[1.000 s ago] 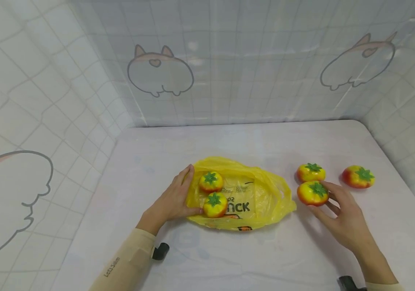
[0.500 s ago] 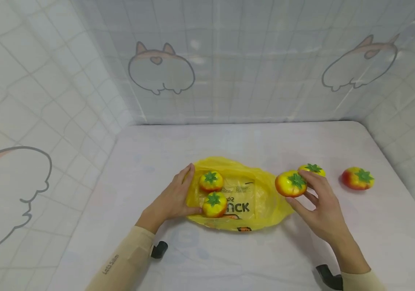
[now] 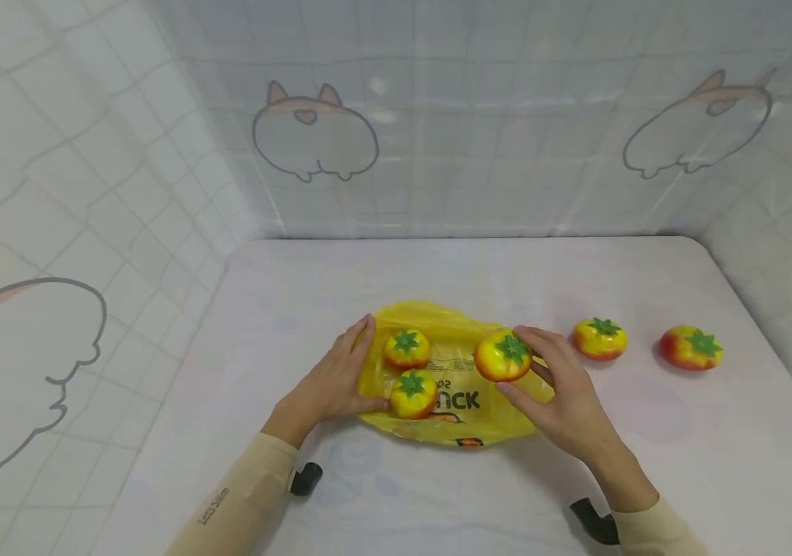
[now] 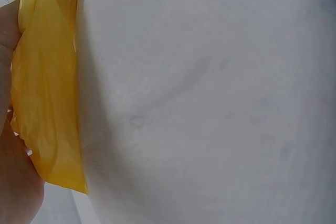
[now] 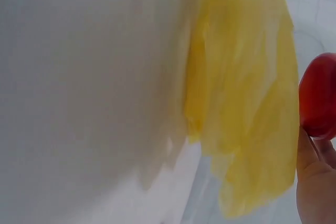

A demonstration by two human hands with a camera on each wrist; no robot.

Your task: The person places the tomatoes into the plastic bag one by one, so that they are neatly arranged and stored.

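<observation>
My right hand (image 3: 563, 394) pinches a yellow-and-red toy tomato (image 3: 503, 355) with a green star-shaped leaf top, held over the right part of a yellow plastic bag (image 3: 458, 421). Its red underside (image 5: 319, 95) shows in the right wrist view, beside the hanging bag wall (image 5: 252, 87). My left hand (image 3: 330, 386) grips the bag's left end, thumb at the near rim and fingers at the far one. Inside the bag, near that hand, sit two similar toy tomatoes, the farther tomato (image 3: 406, 349) and the nearer tomato (image 3: 413, 394).
To the right of the bag, a toy tomato (image 3: 599, 340) rests on the white table (image 3: 479, 502), with a redder one (image 3: 691, 347) farther right. Behind rises a tiled-pattern curtain (image 3: 479, 139) with cartoon animals. Dark wrist camera mounts (image 3: 307, 479) sit by the sleeves.
My right hand has carried its toy tomato leftward, from beside another tomato on the table to over the bag. My left hand has stayed at the bag's left end.
</observation>
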